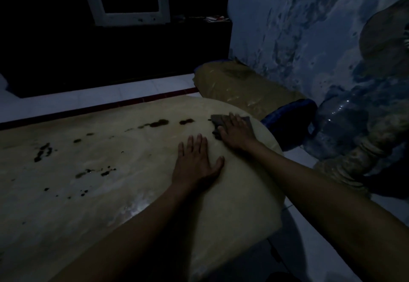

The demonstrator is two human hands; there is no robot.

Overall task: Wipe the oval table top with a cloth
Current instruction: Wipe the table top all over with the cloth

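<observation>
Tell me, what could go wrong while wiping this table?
The cloth under the right hand sits near the table top edge, so it might slip off toward the blue water jug. The dark spots look wet, so wiping could smear them. The left hand presses flat by the rim; leaning may tip the top.

The oval table top (93,171) is a pale tan slab, dimly lit, with its rounded end toward the right and a scatter of dark blotches (159,123) running in a loose line across its far half and in smaller clusters nearer the left. A dark cloth (218,120) lies flat near the far right edge with the right hand (236,132) pressed on it, fingers straight. Just beside it, the left hand (195,163) rests palm-down on the bare surface, fingers spread.
</observation>
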